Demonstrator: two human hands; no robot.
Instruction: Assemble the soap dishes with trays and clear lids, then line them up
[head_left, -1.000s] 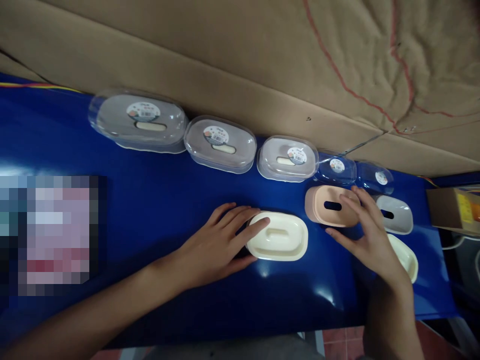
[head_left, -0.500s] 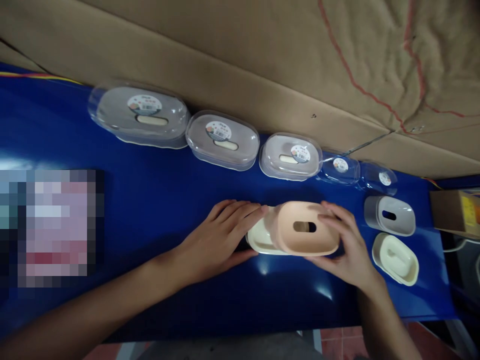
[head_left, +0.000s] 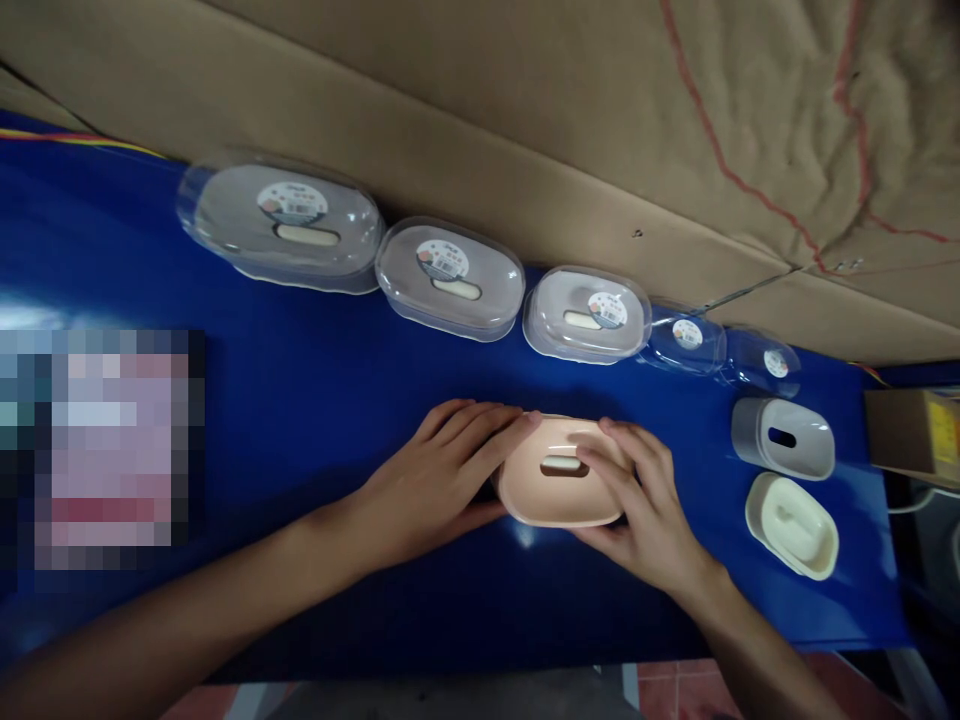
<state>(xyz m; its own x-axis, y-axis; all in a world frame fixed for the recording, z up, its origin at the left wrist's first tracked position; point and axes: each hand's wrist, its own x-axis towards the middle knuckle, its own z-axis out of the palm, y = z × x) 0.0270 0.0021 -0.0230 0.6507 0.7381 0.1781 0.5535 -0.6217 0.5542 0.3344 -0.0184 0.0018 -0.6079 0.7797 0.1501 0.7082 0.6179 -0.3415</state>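
A peach oval tray [head_left: 555,495] with a slot sits over a cream base, whose raised bar shows through the slot. My left hand [head_left: 450,470] grips the left end of this stack, mostly on the cream base, which is now largely hidden. My right hand [head_left: 649,500] holds the peach tray at its right end, thumb on the near side and fingers along the far rim and over the inside. Both hands are on the same stack, above the blue table [head_left: 337,400].
Along the back stand lidded grey boxes [head_left: 450,275] with round labels and two clear lids [head_left: 686,345]. At the right are a grey slotted tray [head_left: 810,440] and a cream base [head_left: 795,525]. A cardboard box [head_left: 904,430] stands beyond the right edge.
My right hand has moved left with the peach tray, which now covers the cream base instead of overlapping only its right part. My left hand has stayed in place.
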